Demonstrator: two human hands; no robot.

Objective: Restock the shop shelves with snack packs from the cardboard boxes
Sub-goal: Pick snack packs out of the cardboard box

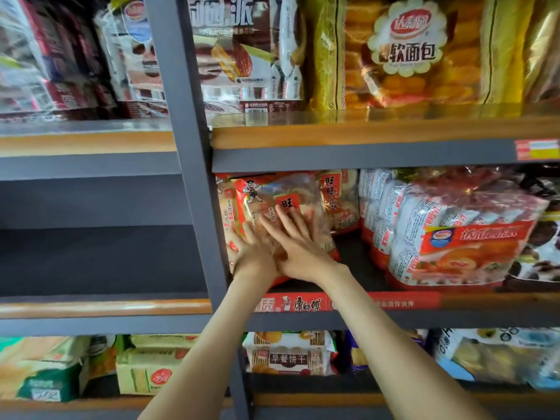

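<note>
A red and clear rice cracker pack (272, 195) leans at the left end of the middle shelf (394, 301), right beside the grey upright post (194, 147). My left hand (250, 253) lies flat on the pack's lower front with straight fingers. Partly over it, my right hand (298, 245) presses the same pack with its fingers spread and straight. More packs of the same kind (339, 198) stand behind and to the right. No cardboard box is in view.
Red and white cake multipacks (448, 231) fill the middle shelf to the right. The bay left of the post (91, 256) holds nothing. Bread bags (409, 53) sit on the top shelf, biscuit packs (288, 356) on the one below.
</note>
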